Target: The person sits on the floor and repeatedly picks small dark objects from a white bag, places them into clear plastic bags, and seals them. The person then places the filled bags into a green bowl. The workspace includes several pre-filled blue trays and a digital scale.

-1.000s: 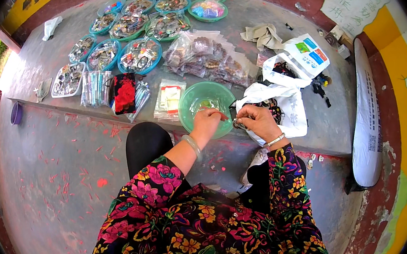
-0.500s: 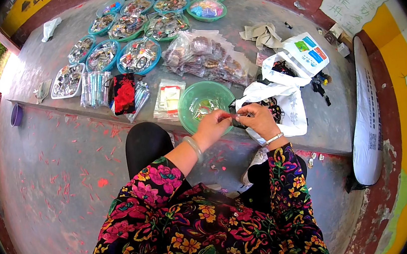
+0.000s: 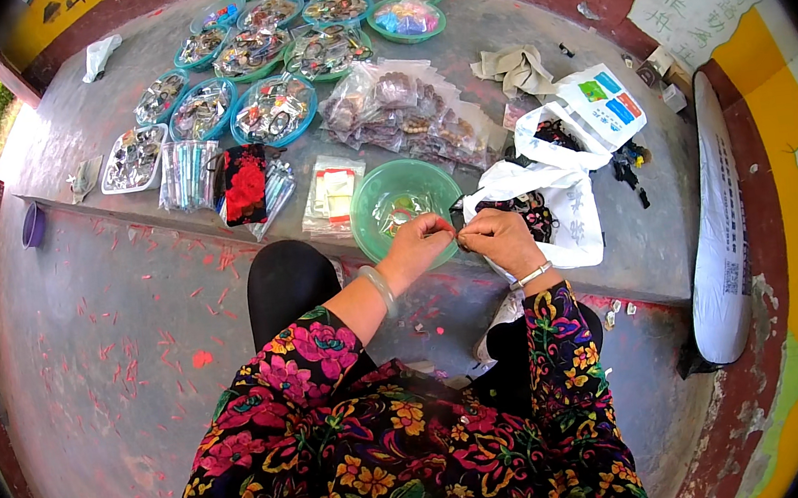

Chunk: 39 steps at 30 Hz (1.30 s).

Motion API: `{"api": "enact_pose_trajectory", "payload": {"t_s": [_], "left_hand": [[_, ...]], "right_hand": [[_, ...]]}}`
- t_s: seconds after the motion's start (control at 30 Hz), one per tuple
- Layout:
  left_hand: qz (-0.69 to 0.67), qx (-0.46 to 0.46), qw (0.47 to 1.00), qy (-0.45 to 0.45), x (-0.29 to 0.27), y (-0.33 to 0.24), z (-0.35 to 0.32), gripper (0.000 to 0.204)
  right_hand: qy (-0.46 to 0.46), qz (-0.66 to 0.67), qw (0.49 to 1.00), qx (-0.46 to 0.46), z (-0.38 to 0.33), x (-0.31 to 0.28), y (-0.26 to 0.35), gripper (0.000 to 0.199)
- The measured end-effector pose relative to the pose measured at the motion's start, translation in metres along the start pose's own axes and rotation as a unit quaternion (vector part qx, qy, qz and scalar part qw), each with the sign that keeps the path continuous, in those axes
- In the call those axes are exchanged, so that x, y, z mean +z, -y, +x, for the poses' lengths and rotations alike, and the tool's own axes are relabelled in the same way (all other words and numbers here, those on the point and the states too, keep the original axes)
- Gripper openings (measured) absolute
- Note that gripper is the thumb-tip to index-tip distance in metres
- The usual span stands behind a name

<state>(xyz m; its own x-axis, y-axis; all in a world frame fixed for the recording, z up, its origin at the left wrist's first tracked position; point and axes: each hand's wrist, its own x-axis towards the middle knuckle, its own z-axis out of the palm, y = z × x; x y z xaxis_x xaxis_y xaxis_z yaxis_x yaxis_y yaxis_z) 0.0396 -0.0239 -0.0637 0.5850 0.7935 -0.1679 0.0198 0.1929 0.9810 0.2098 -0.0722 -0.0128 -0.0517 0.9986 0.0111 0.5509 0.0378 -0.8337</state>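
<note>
My left hand and my right hand meet fingertip to fingertip over the near rim of a green plastic bowl on the raised concrete ledge. Both pinch one tiny item between them, too small to name. The bowl holds a few small glittering pieces. A pale bangle sits on my left wrist and a thin bracelet on my right. Just right of my right hand lies an open white plastic bag with dark patterned contents.
Several blue and green bowls of trinkets line the back of the ledge. Clear packets of beads, a red-and-black pouch, a flat packet, a crumpled cloth and a white sack lie around.
Both hands have drawn together from over the bowl toward its near rim; their fingertips now touch.
</note>
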Motion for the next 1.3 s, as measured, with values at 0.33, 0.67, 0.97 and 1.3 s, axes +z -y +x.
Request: {"api": "enact_pose_trajectory", "payload": {"t_s": [0.33,0.67,0.97,1.3], "left_hand": [[0.013,0.018,0.999,-0.04,-0.002,0.009,0.004,0.013],[0.07,0.037,0.993,-0.086,0.003,0.014,0.002,0.01],[0.111,0.031,0.986,-0.117,0.002,0.013,0.001,0.011],[0.131,0.035,0.982,-0.128,0.002,-0.001,-0.001,0.012]], "right_hand": [[-0.012,-0.009,1.0,0.008,0.0,0.005,0.002,0.009],[-0.049,-0.067,0.995,-0.047,0.001,0.017,0.003,0.009],[-0.084,-0.046,0.994,-0.048,0.002,0.02,0.006,0.01],[-0.101,-0.076,0.992,0.007,0.003,0.011,0.008,0.011]]}}
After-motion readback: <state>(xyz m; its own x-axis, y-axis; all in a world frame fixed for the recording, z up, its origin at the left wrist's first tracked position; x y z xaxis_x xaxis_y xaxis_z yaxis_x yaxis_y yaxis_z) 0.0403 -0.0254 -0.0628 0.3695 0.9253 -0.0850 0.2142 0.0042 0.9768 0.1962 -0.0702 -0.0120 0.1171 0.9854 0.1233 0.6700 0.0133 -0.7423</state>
